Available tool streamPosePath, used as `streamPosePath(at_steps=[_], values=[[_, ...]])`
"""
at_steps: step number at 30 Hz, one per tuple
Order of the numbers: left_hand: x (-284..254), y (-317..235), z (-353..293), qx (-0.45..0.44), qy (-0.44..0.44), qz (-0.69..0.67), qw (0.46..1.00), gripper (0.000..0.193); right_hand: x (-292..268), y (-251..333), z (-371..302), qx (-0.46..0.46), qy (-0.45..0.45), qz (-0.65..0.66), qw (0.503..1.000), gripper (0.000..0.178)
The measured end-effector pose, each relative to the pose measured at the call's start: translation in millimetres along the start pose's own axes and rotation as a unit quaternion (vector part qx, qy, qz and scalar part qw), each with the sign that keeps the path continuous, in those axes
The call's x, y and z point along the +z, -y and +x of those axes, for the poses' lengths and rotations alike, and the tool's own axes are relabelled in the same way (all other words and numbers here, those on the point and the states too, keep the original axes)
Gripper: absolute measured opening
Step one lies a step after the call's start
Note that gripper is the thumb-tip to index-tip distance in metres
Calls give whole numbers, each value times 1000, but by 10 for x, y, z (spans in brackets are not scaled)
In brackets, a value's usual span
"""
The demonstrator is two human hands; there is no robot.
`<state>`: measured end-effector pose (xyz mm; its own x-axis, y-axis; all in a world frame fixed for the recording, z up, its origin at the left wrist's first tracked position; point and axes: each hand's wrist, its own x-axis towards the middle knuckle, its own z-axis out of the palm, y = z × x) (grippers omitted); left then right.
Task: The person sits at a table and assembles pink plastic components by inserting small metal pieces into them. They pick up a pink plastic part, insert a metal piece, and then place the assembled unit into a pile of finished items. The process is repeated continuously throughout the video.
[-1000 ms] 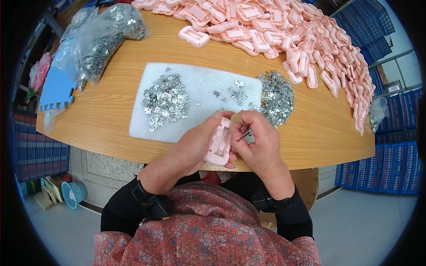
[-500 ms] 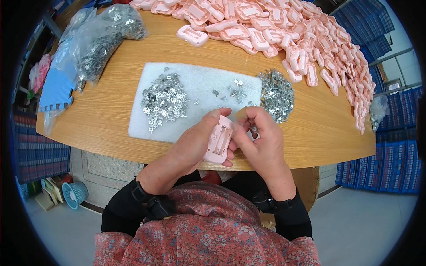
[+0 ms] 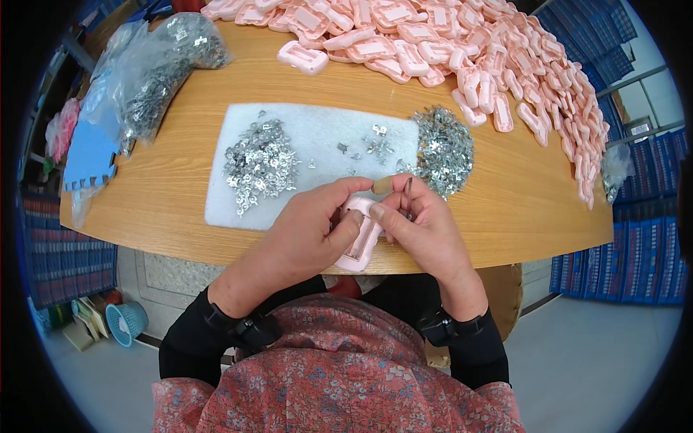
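My left hand (image 3: 307, 224) is closed around a pink plastic housing (image 3: 359, 249) with an oblong recess, its thumb lying across the upper part. At the housing's upper end, my right hand (image 3: 426, 227) is closed too, its thumb tip pressed on the edge. A tan covering (image 3: 382, 185) sits at the tip of the right index finger. Between the right fingers a thin dark metal piece (image 3: 409, 189) sticks up; its exact kind is unclear. Just beyond the hands lies a white foam sheet (image 3: 325, 119), bearing a heap of small metal clips (image 3: 261, 162) and a few loose ones (image 3: 379, 146).
Another pile of metal clips (image 3: 445, 148) lies at the sheet's right edge. Many pink housings (image 3: 411, 58) cover the table's far and right side. Clear bags of metal parts (image 3: 155, 86) and a blue foam mat (image 3: 90, 155) are at left. A blue basket (image 3: 126, 322) stands on the floor.
My left thumb has come over the housing's face. The right hand has moved in against its upper end, and the thin metal piece now stands up between the right fingers.
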<state>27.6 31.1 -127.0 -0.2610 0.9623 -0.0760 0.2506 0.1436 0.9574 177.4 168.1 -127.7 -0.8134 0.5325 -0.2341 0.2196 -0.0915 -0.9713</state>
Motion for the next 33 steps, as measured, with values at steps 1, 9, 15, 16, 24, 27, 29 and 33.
streamPosePath(at_steps=[1,9,15,16,24,27,29,33], values=[[20,46,8,48,-19,49,997,37,13,6,-13,-11,-2,-8,1000,31],[109,237,6,-40,19,-231,972,32,23,44,-71,-29,-13,117,993,26],[59,260,-57,-111,97,-542,827,37,107,-45,-64,-78,-32,60,995,23],[51,270,-56,-104,110,-561,814,39,115,-49,-62,-79,-29,50,995,23],[57,245,-55,-107,114,-560,814,55,155,-62,-70,-106,-20,95,990,25],[74,227,-63,-117,103,-572,805,45,161,-80,-66,-114,-34,85,989,26],[78,222,-76,-121,97,-577,802,41,166,-84,-57,-109,-44,76,990,27],[84,204,-73,-114,101,-570,808,42,174,-141,-43,-91,-43,77,992,28]])
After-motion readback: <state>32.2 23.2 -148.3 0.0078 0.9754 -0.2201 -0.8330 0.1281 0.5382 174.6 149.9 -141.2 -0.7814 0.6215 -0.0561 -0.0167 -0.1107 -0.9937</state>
